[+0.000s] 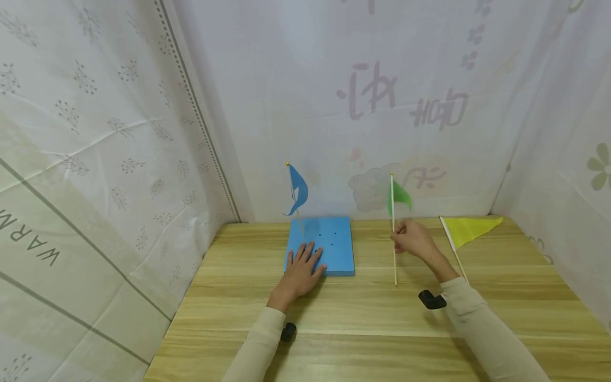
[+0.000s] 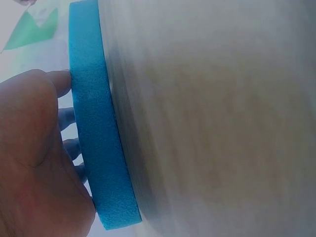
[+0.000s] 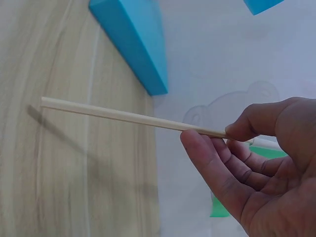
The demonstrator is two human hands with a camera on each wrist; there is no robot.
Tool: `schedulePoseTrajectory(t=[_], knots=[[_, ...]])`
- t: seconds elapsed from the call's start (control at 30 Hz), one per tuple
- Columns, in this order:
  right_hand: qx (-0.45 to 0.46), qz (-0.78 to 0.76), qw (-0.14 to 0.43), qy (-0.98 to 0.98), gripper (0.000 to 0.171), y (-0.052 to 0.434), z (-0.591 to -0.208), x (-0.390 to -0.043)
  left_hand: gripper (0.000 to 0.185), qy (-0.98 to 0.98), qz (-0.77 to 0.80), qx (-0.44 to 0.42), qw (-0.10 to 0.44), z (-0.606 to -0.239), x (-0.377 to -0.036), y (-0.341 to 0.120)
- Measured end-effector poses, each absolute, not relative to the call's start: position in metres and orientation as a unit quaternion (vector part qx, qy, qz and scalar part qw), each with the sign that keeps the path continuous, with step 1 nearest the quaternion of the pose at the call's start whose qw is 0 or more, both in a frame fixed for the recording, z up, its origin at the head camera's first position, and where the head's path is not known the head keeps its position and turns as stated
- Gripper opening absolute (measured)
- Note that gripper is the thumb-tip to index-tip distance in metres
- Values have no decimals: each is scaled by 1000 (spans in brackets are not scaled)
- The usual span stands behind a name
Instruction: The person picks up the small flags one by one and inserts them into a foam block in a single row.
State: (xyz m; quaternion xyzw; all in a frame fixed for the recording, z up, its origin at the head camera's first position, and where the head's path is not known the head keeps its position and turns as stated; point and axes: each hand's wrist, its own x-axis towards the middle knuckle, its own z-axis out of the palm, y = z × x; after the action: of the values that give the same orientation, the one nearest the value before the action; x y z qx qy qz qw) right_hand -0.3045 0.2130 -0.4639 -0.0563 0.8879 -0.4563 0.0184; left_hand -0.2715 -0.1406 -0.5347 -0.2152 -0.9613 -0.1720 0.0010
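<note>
The left hand point(image 1: 298, 276) rests, fingers spread, on the block point(image 1: 342, 257), where the blue flag point(image 1: 301, 198) stands. The right hand point(image 1: 414, 239) pinches the green flag point(image 1: 402, 198) upright.

The block point(image 1: 342, 259) is plain sky blue, specked with small dark holes. Standing on the block, the blue flag point(image 1: 303, 190) is a single colour beneath a gold tip. Right of the block, the green flag point(image 1: 402, 198) is plain, on a stick point(image 3: 113, 115) white above and pale tan below; farther right, the yellow flag point(image 1: 470, 229) has a white edge. Under the block, the table point(image 1: 363, 307) is honey-brown with streaky grain. Behind the block, the curtain point(image 1: 286, 95) is pale lilac-white with faded mauve lettering; left of the block, it bears grey sprigs.
</note>
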Motion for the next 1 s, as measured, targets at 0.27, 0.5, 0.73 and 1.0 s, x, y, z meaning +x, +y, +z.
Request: schedulePoseTrajectory(t=[0.27, 0.5, 0.73, 1.0], knots=[[-73, -462, -3, 884, 17, 198, -457, -312, 65, -964, -167, -205, -2, -538, -273, -142], [-74, -470, -6, 880, 16, 183, -452, -317, 65, -961, -180, -210, -9, -538, -273, -142], [-96, -463, -12, 881, 14, 166, -444, -324, 65, -963, -174, -207, -6, -538, -272, -143], [-114, -457, -19, 882, 14, 145, -438, -336, 65, -961, -179, -210, -4, -539, -272, -142]])
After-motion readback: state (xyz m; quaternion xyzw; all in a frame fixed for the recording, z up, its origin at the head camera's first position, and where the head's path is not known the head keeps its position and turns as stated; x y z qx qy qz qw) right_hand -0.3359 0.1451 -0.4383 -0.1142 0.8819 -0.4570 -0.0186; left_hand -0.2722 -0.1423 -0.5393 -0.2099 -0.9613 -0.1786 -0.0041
